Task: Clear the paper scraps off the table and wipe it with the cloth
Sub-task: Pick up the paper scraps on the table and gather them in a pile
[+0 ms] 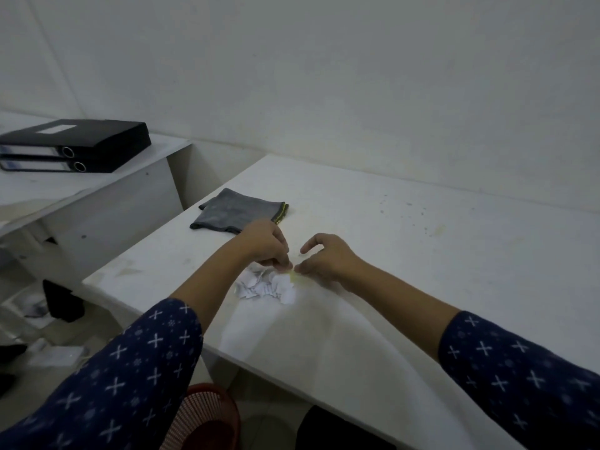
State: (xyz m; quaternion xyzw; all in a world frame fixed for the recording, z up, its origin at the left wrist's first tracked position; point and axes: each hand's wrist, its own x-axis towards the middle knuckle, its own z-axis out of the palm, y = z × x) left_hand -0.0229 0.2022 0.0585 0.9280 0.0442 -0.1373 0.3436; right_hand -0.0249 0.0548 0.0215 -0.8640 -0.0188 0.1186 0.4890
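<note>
Matt white laminate table [406, 241] with stains and specks, thin white paper scraps [268, 285], soft matt grey cloth [238, 212], glossy black binders [74, 146] with metal rings, red plastic mesh basket [207, 417], printed fabric sleeves [130, 378].

Left hand [264, 243] and right hand [329, 259] pinch paper scraps [266, 286].

Cloth [238, 213] behind scraps [268, 285]

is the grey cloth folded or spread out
Folded. The grey cloth lies flat on the white table as a compact rectangle, with stacked layers showing along its near edge.
</note>
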